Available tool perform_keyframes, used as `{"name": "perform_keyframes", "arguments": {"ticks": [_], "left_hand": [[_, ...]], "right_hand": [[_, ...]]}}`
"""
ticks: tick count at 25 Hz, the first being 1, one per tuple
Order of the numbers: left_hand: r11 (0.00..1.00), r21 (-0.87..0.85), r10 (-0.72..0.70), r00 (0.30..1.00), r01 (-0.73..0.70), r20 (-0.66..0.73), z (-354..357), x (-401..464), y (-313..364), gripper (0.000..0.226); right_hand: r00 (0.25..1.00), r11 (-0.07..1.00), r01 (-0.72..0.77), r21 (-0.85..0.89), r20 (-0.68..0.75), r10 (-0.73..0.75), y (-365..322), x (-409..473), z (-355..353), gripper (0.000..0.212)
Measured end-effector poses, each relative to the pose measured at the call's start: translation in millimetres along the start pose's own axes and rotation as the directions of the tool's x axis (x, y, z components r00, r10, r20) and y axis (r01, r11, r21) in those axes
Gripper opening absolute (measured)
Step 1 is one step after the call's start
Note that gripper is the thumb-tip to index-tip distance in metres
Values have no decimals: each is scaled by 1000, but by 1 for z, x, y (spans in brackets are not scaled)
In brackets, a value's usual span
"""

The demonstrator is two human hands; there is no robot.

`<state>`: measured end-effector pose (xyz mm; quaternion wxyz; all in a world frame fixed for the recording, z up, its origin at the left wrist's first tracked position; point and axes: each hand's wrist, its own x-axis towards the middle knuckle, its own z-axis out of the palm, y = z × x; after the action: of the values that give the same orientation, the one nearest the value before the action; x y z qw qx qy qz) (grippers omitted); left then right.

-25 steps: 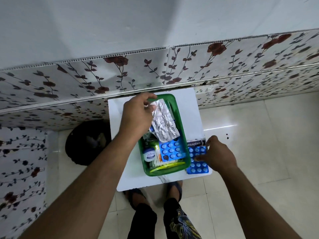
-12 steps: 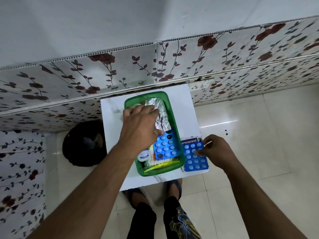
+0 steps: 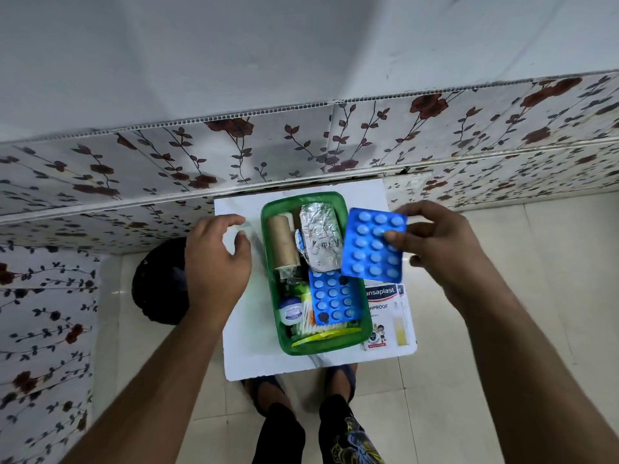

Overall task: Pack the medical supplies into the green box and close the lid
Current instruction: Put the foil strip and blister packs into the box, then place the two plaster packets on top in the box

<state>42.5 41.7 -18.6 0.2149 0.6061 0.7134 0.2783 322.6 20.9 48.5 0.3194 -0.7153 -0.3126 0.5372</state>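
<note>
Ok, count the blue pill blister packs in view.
2: one blue blister pack held in the right hand above the green box, another lying inside it. Others may be hidden underneath.

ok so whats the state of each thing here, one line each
green box: open, no lid on, nearly full
blue pill strip: lifted over the box in the right hand
left hand: open, empty, beside the box
plaster packet: unpacked, on the table
</note>
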Motion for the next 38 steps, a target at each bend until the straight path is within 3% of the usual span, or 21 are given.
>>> {"name": "perform_keyframes", "arguments": {"ticks": [2,5,9,11,14,16,18,20,21,23,26,29,34,38], "left_hand": [[997,7,-75,996,75,42,1,-8,-12,24],[996,-12,-88,992,90,86,1,-18,-24,24],[992,-18,-125,988,127,89,-1,-17,-35,24],[990,-26,-136,986,139,92,-1,-16,-37,24],[986,-63,-149,984,156,102,-3,-15,-33,24],[985,-87,-141,983,152,114,-2,-15,-30,23],[984,-99,-135,982,149,136,-3,-15,-29,22],[982,-107,-140,978,157,152,-5,-14,-27,21],[979,-114,-152,975,171,160,-5,-16,-26,21],[972,-121,-179,969,200,169,-4,-19,-24,21],[970,-118,-187,965,211,181,3,-24,-21,21],[974,-102,-180,966,202,188,8,-29,-22,21],[966,-125,-204,965,226,164,5,-29,-22,25],[959,-197,-203,979,202,13,-8,-18,-6,22]], "right_hand": [[993,989,78,-122,98,-66,-13,17,34,26],[984,867,180,-464,87,-158,-17,41,72,32],[930,453,265,-851,101,-355,-10,35,87,45],[877,321,322,-891,153,-455,-3,27,88,40],[868,271,367,-890,222,-444,10,28,90,33],[857,375,400,-836,197,-475,15,32,84,27],[874,621,372,-690,35,-485,18,31,65,18],[926,834,216,-508,-165,-340,34,26,36,10],[951,869,83,-488,-221,-215,48,22,21,11],[975,794,-162,-587,-220,36,84,8,3,28],[953,699,-302,-648,-196,230,129,-3,2,55],[950,736,-310,-603,-237,206,141,0,8,62],[937,813,-322,-486,-283,203,138,2,-3,46],[944,884,-308,-352,-231,237,121,0,-21,27]]}}
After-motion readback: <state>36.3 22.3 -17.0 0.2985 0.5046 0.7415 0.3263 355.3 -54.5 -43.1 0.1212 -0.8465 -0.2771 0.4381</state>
